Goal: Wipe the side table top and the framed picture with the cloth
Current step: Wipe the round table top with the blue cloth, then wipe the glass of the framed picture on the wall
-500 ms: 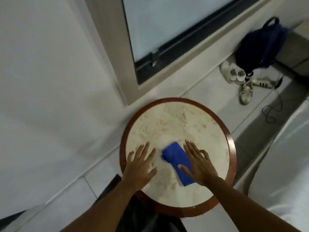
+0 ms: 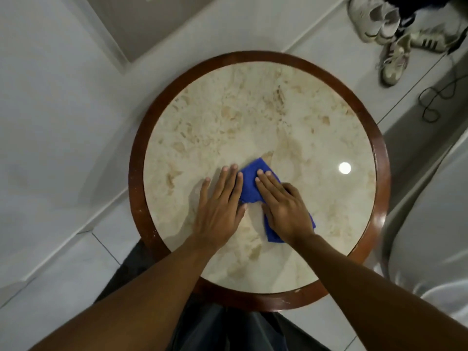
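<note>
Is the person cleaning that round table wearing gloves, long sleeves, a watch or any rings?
No. The left hand and right hand are both bare, with no gloves. No ring, watch or bracelet shows on the fingers or wrists. The forearms are uncovered as far as the picture's bottom edge, so no sleeve is visible. The fingernails look short and plain.

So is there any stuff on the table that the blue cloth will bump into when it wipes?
No, nothing visible. The blue cloth lies flat under the right hand, the left hand touches its edge, and the rest of the side table top is bare marble.
</note>
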